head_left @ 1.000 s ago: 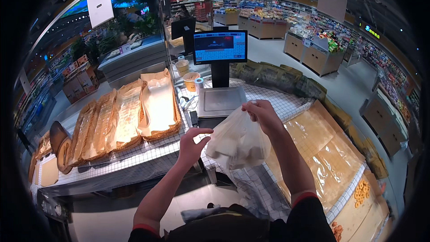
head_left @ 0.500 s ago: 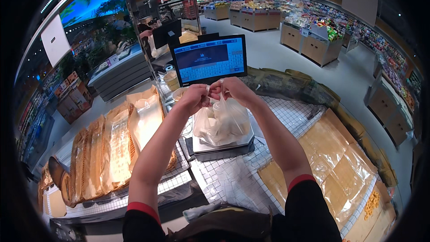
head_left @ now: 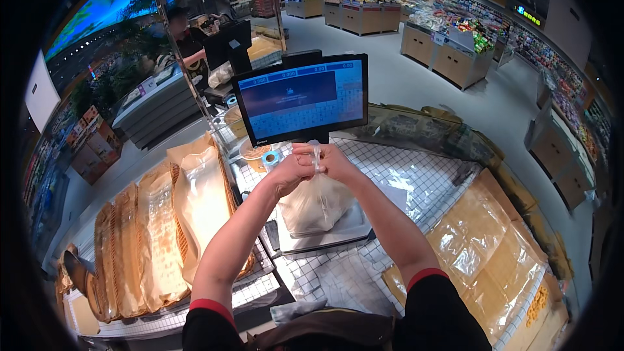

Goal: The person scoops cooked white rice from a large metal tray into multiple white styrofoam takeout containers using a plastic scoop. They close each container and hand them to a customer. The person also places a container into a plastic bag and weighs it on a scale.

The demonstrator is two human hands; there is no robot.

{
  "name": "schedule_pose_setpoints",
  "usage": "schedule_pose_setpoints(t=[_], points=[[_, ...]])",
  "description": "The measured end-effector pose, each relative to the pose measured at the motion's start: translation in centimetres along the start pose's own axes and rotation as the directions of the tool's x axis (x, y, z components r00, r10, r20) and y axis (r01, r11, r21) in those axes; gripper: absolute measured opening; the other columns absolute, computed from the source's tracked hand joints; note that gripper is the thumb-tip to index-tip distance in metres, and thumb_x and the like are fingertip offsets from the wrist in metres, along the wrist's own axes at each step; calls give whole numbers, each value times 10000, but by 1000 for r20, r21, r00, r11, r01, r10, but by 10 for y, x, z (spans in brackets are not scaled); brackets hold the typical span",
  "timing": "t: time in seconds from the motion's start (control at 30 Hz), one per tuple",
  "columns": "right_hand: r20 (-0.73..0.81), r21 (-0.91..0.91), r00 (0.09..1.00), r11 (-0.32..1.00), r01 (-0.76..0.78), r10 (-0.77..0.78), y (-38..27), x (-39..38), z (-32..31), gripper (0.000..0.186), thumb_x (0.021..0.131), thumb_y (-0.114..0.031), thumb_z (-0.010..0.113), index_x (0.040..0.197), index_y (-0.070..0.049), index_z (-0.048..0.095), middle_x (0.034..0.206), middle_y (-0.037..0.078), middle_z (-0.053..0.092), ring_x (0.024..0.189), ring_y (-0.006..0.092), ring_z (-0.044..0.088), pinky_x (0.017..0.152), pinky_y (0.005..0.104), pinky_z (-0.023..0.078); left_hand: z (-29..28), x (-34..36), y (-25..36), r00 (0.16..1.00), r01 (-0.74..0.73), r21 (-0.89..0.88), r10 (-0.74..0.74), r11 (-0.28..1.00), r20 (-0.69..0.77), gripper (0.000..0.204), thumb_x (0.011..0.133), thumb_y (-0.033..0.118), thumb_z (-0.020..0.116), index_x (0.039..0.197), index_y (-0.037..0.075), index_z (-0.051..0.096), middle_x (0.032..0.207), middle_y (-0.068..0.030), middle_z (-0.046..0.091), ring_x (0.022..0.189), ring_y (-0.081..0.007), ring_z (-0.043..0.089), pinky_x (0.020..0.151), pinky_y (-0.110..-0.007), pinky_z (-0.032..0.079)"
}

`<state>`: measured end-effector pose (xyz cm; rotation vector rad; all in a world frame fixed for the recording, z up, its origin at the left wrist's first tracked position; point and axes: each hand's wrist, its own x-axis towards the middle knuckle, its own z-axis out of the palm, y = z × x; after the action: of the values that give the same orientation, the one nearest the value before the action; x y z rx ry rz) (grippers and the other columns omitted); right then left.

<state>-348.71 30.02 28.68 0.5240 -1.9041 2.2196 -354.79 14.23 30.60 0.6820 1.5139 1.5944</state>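
A translucent plastic bag (head_left: 311, 208) with pale contents rests on the flat pan of a scale (head_left: 348, 231) at the centre. My left hand (head_left: 290, 172) and my right hand (head_left: 335, 164) meet at the bag's gathered top, fingers closed on the twisted plastic handles. Just beyond them stands the scale's touchscreen (head_left: 301, 97), lit blue. A small roll with a blue rim (head_left: 271, 159) and a round tub (head_left: 252, 151) sit left of the screen post, partly behind my hands.
Paper-lined wicker baskets (head_left: 149, 240) fill the left counter. Plastic-covered brown paper (head_left: 468, 240) lies on the right, with ring-shaped pieces (head_left: 538, 305) at its lower corner. A person (head_left: 185, 39) stands at another screen behind glass. Store shelves and wooden display stands (head_left: 442, 58) lie beyond.
The bag has come down from my right hand onto the scale. My left hand has joined my right at its top, and the plastic is now gathered tighter. The view has shifted slightly.
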Motion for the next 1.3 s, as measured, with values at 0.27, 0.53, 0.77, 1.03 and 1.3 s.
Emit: schedule_pose_setpoints(t=[0.27, 0.53, 0.77, 1.03, 1.3], points=[[-313, 790, 865, 613, 7, 393, 72, -67, -33, 216, 904, -60, 478, 737, 5, 599, 641, 34, 501, 638, 170, 493, 845, 360, 504, -57, 5, -94, 851, 70, -554, -340, 829, -400, 263, 822, 77, 654, 621, 122, 490, 588, 21, 509, 566, -117, 482, 576, -290, 410], [-456, 703, 773, 711, 9, 441, 48, -77, -10, 407, 858, -17, 428, 1223, 26, 605, 1100, 115, 676, 855, 161, 615, 776, 319, 503, -30, -5, -95, 988, -25, -912, -129, 409, -85, 193, 930, 56, 461, 1032, -33, 599, 1020, -118, 677, 591, -148, 483, 799, -381, 545], [-217, -625, 976, 765, -158, 24, 30, -54, 18, 510, 882, 36, 604, 1380, -59, 552, 1493, 72, 477, 1266, 159, 536, 898, 292, 548, -7, -14, -75, 1000, 31, -387, -28, 922, 13, 425, 889, -73, 580, 1311, -43, 543, 1170, -107, 661, 832, -167, 697, 745, -291, 604], [-580, 80, 749, 937, -340, 321, 42, -68, 7, 175, 913, -109, 622, 816, 19, 692, 879, 65, 702, 864, 135, 644, 739, 294, 536, -39, 22, -81, 881, -118, 324, 249, 939, -403, 206, 688, -58, 748, 838, 40, 646, 697, 19, 618, 643, -32, 545, 582, -197, 432], [66, -983, 964, 181, 19, 256, 26, -130, 42, 351, 876, -371, 673, 768, -38, 686, 817, 124, 632, 754, 276, 637, 691, 400, 512, -42, 71, -136, 693, 133, 133, 4, 982, -721, 55, 703, 42, 623, 756, 46, 607, 695, -98, 671, 706, -198, 675, 638, -331, 507]])
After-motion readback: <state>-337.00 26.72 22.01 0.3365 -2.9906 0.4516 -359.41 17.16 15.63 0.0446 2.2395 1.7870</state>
